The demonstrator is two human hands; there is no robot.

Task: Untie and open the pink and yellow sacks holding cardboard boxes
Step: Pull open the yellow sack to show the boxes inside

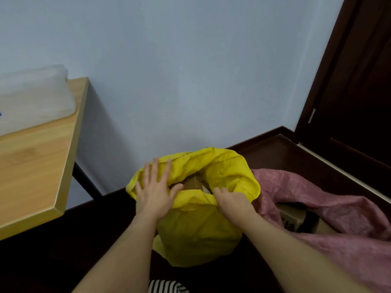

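The yellow sack [198, 227] stands on the dark floor in front of me with its mouth open and its rim rolled outward. Inside it a brown cardboard box [193, 183] shows. My left hand [155, 191] lies flat with spread fingers on the sack's left rim. My right hand [229, 200] grips the near right part of the rim with curled fingers. To the right lies the pink sack [330, 210], its mouth open, with a cardboard box [296, 218] visible inside.
A wooden table [36, 166] with a black leg stands at the left, a clear plastic bag [31, 96] on it. A pale wall is behind the sacks. A dark wooden door and frame [349, 81] rise at the right.
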